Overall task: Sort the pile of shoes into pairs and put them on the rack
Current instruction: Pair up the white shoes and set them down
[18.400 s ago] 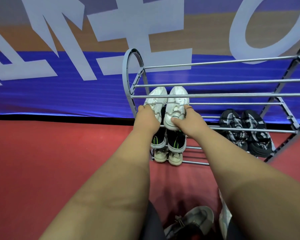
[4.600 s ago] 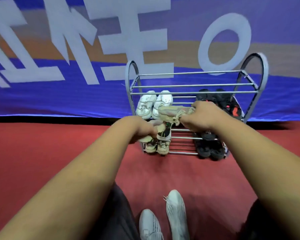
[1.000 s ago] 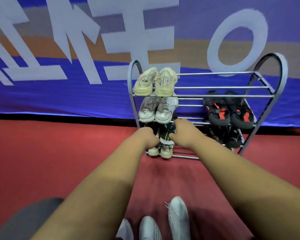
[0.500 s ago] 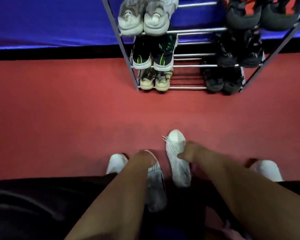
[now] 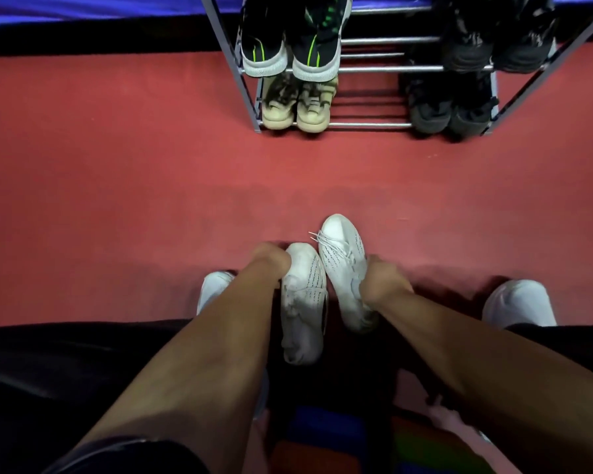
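Two white knit sneakers lie on the red floor in front of me. My left hand (image 5: pixel 271 261) grips the left sneaker (image 5: pixel 303 302) at its side. My right hand (image 5: pixel 379 285) holds the right sneaker (image 5: pixel 341 258), whose laces hang loose. The grey metal rack (image 5: pixel 374 68) stands ahead. Its lower tiers hold black sneakers with green stripes (image 5: pixel 288 46), a beige pair (image 5: pixel 297 104) and dark pairs (image 5: pixel 452 104) on the right.
My own white shoes (image 5: pixel 519 302) are planted on the floor at either side of the two sneakers. Open red floor lies between me and the rack. A blue banner edge runs along the top left.
I have looked down from the rack to the floor. Both hands have come back from the rack and closed on the two white sneakers.
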{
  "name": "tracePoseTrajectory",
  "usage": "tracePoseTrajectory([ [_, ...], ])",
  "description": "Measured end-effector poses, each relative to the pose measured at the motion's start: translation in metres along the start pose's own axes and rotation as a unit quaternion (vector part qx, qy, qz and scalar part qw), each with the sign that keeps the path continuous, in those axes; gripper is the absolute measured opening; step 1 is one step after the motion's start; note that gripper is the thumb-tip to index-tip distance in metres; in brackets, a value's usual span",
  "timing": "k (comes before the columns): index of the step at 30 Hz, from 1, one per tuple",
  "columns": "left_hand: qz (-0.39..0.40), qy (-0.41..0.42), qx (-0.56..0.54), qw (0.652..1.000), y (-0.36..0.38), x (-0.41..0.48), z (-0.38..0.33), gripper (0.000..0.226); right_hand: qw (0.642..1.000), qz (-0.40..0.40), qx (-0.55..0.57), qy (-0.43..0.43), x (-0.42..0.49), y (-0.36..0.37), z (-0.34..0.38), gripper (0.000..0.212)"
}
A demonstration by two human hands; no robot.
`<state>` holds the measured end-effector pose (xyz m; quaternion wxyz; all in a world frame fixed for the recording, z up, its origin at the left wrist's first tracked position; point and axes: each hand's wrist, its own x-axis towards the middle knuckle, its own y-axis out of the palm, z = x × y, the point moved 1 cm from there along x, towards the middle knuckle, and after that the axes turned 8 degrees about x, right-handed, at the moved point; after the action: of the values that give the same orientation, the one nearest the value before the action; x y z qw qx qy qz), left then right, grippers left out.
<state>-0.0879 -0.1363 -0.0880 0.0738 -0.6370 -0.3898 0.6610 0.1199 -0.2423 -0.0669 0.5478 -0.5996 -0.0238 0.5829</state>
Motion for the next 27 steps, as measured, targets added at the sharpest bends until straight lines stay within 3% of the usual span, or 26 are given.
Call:
tracePoseTrajectory([
  [6, -0.060, 0.067, -0.050, 0.995, -0.008, 0.005, -0.041, 0.027, 0.989, -0.077, 0.127, 0.006, 0.022, -0.050, -0.010, 0.040],
  [10, -0.053, 0.081, -0.200, 0.975, -0.001, 0.011, -0.074, 0.003, 0.975, -0.127, 0.180, 0.000, 0.033, -0.084, -0.026, 0.033],
  [15, 0.008, 0.063, -0.401, 0.914, 0.013, 0.014, -0.102, 0.020, 0.962, -0.147, 0.224, -0.047, 0.039, -0.114, -0.024, 0.020],
  [18, 0.043, 0.077, -0.383, 0.920, 0.003, -0.016, -0.108, 0.034, 0.948, -0.177, 0.253, -0.082, 0.038, -0.117, -0.009, 0.013],
  [20, 0.031, 0.077, -0.390, 0.917, 0.002, -0.026, -0.103, 0.029, 0.943, -0.150, 0.282, -0.090, 0.038, -0.112, 0.004, 0.016],
  [23, 0.106, 0.086, -0.451, 0.882, 0.002, -0.025, -0.086, 0.062, 0.941, -0.061, 0.315, -0.105, 0.036, -0.097, 0.026, 0.014],
  [25, 0.153, 0.093, -0.478, 0.860, 0.003, -0.019, -0.072, 0.076, 0.928, 0.047, 0.354, -0.105, 0.034, -0.082, 0.036, 0.009],
  [27, 0.084, 0.085, -0.439, 0.890, 0.003, -0.013, -0.053, 0.061, 0.909, 0.143, 0.381, -0.086, 0.030, -0.069, 0.040, 0.009],
])
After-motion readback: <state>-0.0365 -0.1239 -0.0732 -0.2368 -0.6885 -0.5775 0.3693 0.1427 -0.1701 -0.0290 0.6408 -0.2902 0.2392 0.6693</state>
